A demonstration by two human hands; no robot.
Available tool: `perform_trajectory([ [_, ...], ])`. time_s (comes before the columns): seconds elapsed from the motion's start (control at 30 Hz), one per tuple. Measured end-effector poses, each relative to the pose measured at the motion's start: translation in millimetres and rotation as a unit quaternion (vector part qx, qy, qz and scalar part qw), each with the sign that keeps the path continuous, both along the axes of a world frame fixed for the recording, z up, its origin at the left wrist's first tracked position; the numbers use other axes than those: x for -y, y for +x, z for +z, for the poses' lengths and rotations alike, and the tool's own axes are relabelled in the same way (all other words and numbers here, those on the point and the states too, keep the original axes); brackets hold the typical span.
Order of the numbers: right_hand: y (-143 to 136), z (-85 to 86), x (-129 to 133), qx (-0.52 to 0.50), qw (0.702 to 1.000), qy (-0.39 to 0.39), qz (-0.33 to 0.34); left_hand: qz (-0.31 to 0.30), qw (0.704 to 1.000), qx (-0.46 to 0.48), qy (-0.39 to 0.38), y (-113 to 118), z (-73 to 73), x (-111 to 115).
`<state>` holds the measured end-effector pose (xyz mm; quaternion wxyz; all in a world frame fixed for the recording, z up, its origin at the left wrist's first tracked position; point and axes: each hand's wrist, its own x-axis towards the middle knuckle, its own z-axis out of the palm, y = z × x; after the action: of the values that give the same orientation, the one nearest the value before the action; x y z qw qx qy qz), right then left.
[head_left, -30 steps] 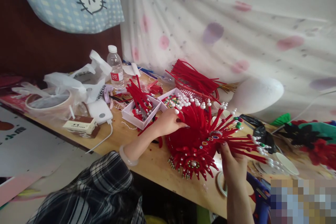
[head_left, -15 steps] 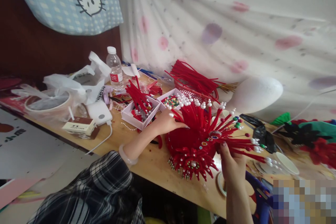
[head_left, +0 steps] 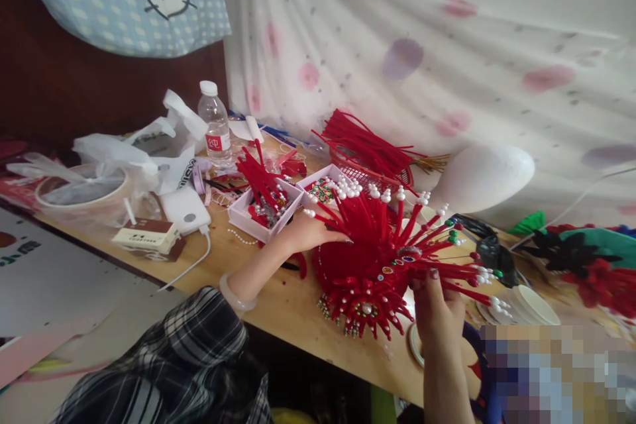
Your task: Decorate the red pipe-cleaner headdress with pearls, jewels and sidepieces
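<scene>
Red beaded headdress (head_left: 377, 258) lies mid-frame on the desk (head_left: 278, 305), left hand (head_left: 303, 232) fingers pinching its left spokes, right hand (head_left: 434, 308) gripping its lower-right edge.

— What is the person wearing?

— A plaid sleeve (head_left: 189, 351) in black, grey and white checks covers the left arm on the near left. The cloth is loose and bunches in soft folds, and its cuff ends just short of the wrist.

— Anything on that wrist?

— A smooth, pale, rounded bangle (head_left: 237, 296), milky white, sits just past the cuff.

— And the hands?

— The left hand (head_left: 308, 233) is bare, with dark polish on one long fingernail. The right hand (head_left: 437, 308) is bare too, its thumbnail painted a dark red. The right forearm shows no sleeve and no jewellery.
</scene>
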<state>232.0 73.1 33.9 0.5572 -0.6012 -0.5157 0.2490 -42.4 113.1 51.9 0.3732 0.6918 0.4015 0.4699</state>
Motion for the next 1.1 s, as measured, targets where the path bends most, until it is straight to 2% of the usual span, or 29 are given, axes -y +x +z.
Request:
perform_trajectory([
  [0.13,-7,-1.7,0,-0.133,0.991,0.005,0.009,-0.013,0.999,0.036,-0.029,2,-5.0,1],
  [0.33,-12,-2.7,7,-0.214,0.977,-0.014,0.017,-0.018,0.995,0.079,-0.054,3,-5.0,1],
  [0.6,-4,-14.6,27,-0.211,0.976,-0.055,0.016,-0.023,0.987,0.14,-0.074,1,-11.5,1],
  [0.87,0,-23.0,47,-0.142,0.986,-0.085,0.002,-0.04,0.969,0.222,-0.098,6,-20.9,2],
  [1.1,0,-26.9,47,-0.226,0.97,-0.091,-0.007,-0.047,0.949,0.271,-0.153,12,-32.3,6],
])
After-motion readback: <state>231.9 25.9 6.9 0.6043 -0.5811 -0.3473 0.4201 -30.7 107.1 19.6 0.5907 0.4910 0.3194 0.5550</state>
